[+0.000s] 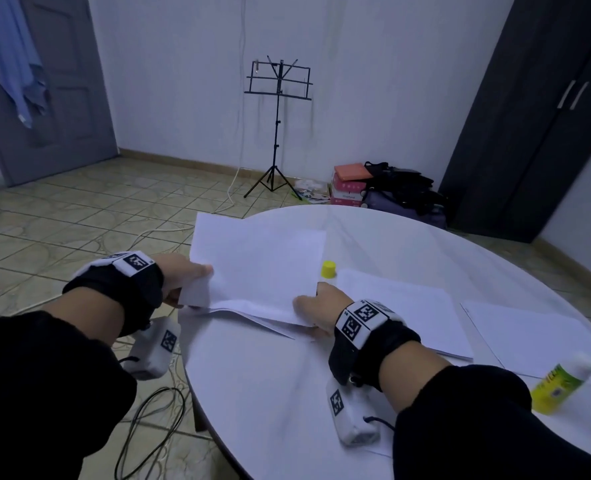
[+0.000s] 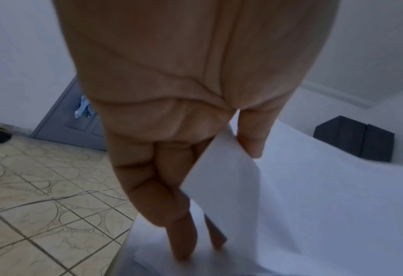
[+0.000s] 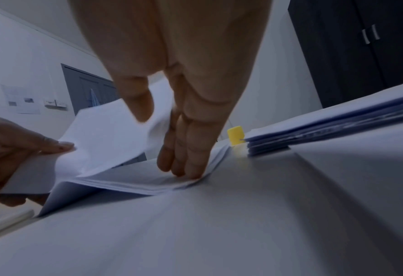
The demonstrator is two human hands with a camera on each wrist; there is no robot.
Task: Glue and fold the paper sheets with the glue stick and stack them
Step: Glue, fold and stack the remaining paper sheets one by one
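A white paper sheet (image 1: pixel 259 265) is raised off a thin pile of sheets (image 1: pixel 252 318) at the left side of the round white table (image 1: pixel 287 393). My left hand (image 1: pixel 186 282) pinches the sheet's left near corner (image 2: pixel 219 177) between thumb and fingers, beyond the table's edge. My right hand (image 1: pixel 314 308) holds the right near corner, thumb on top. In the right wrist view its straight fingertips (image 3: pixel 186 171) touch the pile beneath. A green and yellow glue stick (image 1: pixel 557 386) lies at the right, apart from both hands. Its yellow cap (image 1: pixel 329 269) stands just beyond my right hand.
A thicker stack of paper (image 1: pixel 408 306) lies right of my right hand, and a single sheet (image 1: pixel 546 341) lies further right. Cables (image 1: pixel 148 427) run over the tiled floor by the table's left edge. A music stand (image 1: pixel 277 133) stands at the wall.
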